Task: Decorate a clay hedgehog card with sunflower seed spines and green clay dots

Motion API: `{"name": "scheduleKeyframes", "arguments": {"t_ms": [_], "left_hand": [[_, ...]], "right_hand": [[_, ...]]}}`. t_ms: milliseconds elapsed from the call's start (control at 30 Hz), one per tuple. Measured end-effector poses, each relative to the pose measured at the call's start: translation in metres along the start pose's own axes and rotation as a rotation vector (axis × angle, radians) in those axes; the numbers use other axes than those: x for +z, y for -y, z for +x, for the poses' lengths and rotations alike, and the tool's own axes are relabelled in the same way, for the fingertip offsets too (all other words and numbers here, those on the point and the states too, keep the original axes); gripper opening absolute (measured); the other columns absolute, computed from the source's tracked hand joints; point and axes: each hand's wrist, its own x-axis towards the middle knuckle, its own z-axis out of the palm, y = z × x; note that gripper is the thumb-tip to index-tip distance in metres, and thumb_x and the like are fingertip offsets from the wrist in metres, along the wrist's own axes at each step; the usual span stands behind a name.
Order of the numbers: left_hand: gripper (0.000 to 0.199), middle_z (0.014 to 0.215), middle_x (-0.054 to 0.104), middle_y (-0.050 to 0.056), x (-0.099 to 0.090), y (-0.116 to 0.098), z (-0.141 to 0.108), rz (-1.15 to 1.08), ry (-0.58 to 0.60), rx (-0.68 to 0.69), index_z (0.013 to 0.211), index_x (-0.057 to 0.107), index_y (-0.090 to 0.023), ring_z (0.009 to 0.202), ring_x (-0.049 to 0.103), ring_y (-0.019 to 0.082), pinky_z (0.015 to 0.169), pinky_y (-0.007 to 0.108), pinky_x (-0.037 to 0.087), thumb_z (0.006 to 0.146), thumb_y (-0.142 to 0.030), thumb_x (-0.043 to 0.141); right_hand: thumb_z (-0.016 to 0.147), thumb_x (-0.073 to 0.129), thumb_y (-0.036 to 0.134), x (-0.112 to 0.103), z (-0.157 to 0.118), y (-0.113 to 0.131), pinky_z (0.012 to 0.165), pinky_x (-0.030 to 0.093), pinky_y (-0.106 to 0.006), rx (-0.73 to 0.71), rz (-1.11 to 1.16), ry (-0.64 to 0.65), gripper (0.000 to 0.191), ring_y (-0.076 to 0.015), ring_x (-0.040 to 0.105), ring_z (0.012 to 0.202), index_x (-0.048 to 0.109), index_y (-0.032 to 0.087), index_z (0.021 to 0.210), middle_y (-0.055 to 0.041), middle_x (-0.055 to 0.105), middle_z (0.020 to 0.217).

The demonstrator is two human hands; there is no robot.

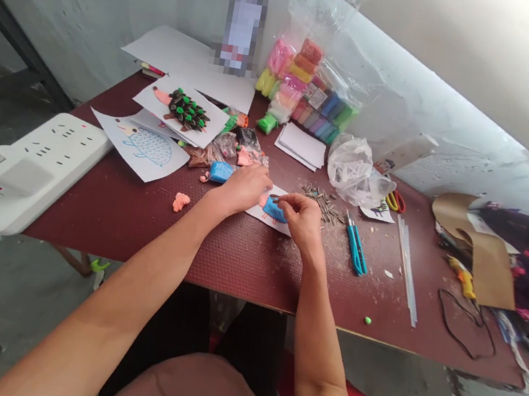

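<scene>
A small white card (282,227) lies on the table in front of me, with blue clay (275,209) pressed onto its drawing and a bit of pink clay beside the blue. My left hand (244,188) is closed over the card's left end, fingers bent, holding it down; its thumb is partly hidden. From the other side my right hand (302,219) pinches a dark sunflower seed (273,197) just above the blue clay. Loose sunflower seeds (327,205) are heaped right of the card. A blue clay pack (221,172) sits by my left wrist.
A teal utility knife (356,246), glue sticks (407,269) and scissors (396,201) lie to the right. Leftward are a pink clay lump (181,202), a hedgehog drawing (144,145), a seed-covered hedgehog card (185,109) and a power strip (35,173). Clay packs (307,90) stand behind.
</scene>
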Motion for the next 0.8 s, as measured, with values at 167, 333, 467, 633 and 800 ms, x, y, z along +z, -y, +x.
{"name": "scheduleKeyframes", "arguments": {"t_ms": [167, 333, 467, 633, 800], "left_hand": [[0.033, 0.119, 0.074, 0.014, -0.001, -0.001, -0.001, -0.008, -0.006, 0.007, 0.115, 0.083, -0.017, 0.119, 0.064, 0.028, 0.098, 0.038, 0.052, 0.097, -0.012, 0.056], [0.033, 0.118, 0.074, 0.014, -0.001, -0.002, -0.001, -0.009, -0.009, 0.011, 0.113, 0.083, -0.017, 0.116, 0.064, 0.027, 0.097, 0.037, 0.052, 0.098, -0.011, 0.054], [0.031, 0.120, 0.073, 0.014, 0.000, -0.001, -0.001, -0.012, -0.007, 0.007, 0.111, 0.084, -0.017, 0.119, 0.063, 0.028, 0.098, 0.037, 0.051, 0.098, -0.012, 0.056], [0.030, 0.117, 0.074, 0.015, 0.002, 0.001, -0.001, -0.033, -0.036, 0.034, 0.109, 0.084, -0.017, 0.117, 0.063, 0.029, 0.096, 0.038, 0.052, 0.098, -0.013, 0.056], [0.029, 0.118, 0.074, 0.015, -0.002, -0.002, -0.002, -0.020, -0.003, 0.010, 0.110, 0.084, -0.016, 0.120, 0.063, 0.028, 0.098, 0.036, 0.051, 0.098, -0.012, 0.058]], "right_hand": [[0.077, 0.061, 0.027, 0.005, -0.001, 0.011, 0.067, 0.044, -0.028, 0.034, -0.118, -0.075, 0.018, -0.0166, 0.062, 0.066, 0.076, 0.018, 0.080, -0.0033, 0.075, 0.075], [0.077, 0.060, 0.029, 0.009, -0.001, 0.018, 0.070, 0.046, -0.029, 0.073, -0.180, -0.131, 0.017, -0.0178, 0.062, 0.066, 0.073, 0.019, 0.073, -0.0035, 0.073, 0.071], [0.077, 0.061, 0.035, 0.011, -0.001, 0.021, 0.067, 0.044, -0.029, 0.089, -0.188, -0.125, 0.020, -0.0174, 0.059, 0.063, 0.068, 0.020, 0.066, -0.0033, 0.070, 0.065], [0.073, 0.060, 0.033, 0.012, -0.001, 0.024, 0.060, 0.040, -0.027, 0.132, -0.142, -0.100, 0.018, -0.0158, 0.054, 0.057, 0.066, 0.019, 0.062, -0.0009, 0.064, 0.058], [0.072, 0.058, 0.033, 0.013, -0.001, 0.026, 0.055, 0.034, -0.027, 0.178, -0.128, -0.101, 0.018, -0.0138, 0.048, 0.052, 0.064, 0.019, 0.061, 0.0017, 0.058, 0.052]]}}
